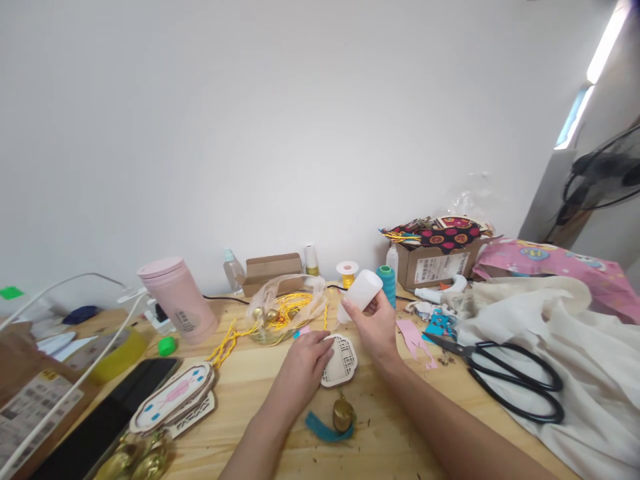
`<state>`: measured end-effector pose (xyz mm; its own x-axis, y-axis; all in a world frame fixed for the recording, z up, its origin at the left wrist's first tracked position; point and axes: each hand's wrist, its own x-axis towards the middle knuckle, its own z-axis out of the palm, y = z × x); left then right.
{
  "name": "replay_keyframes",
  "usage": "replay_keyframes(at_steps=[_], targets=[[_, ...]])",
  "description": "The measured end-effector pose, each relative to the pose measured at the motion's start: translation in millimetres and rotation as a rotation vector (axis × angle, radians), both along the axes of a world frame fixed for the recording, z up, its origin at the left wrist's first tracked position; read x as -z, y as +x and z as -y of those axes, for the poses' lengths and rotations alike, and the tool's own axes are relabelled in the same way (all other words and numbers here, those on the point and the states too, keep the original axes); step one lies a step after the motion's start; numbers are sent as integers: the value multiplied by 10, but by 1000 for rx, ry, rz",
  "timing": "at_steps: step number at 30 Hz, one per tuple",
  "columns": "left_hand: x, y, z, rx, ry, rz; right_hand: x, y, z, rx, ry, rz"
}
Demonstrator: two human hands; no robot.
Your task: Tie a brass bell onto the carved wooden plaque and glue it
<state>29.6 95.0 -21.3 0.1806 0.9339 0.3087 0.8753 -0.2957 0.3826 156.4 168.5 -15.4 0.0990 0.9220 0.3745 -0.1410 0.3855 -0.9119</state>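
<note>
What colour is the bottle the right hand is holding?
The bottle in the right hand is milky white, best seen in the head view.

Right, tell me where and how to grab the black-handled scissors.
Take the scissors by their looped black handles, probably best from the near right: those wide loops lie at that end, on the white cloth, while the pointed blades face left.

A plain, pale grey-white wall (280, 120) fills most of the background behind a light wooden tabletop (240, 390) with visible grain, while at the upper right a slanting bright strip (607, 43) — bluish lower down — shines above a dark fan (603, 170), partly cut off.
</note>
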Motion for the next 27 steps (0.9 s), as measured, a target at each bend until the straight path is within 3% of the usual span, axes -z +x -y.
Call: replay_keyframes(at_steps=[6, 16, 21, 24, 27], targets=[[-6, -9, 2, 29, 53, -31, -22, -3, 12, -33, 0, -43], [20, -48, 3, -44, -31, 255, -49, -6, 27, -42, -17, -78], [-1, -186, -30, -315, 45, 636, -75, -9, 15, -54, -59, -158], [-39, -269, -45, -462, 137, 911, -82, -1, -18, -70, -164, -312], [-82, -319, -40, -575, 272, 1060, -94, 8, -31, -133, -260, -477]])
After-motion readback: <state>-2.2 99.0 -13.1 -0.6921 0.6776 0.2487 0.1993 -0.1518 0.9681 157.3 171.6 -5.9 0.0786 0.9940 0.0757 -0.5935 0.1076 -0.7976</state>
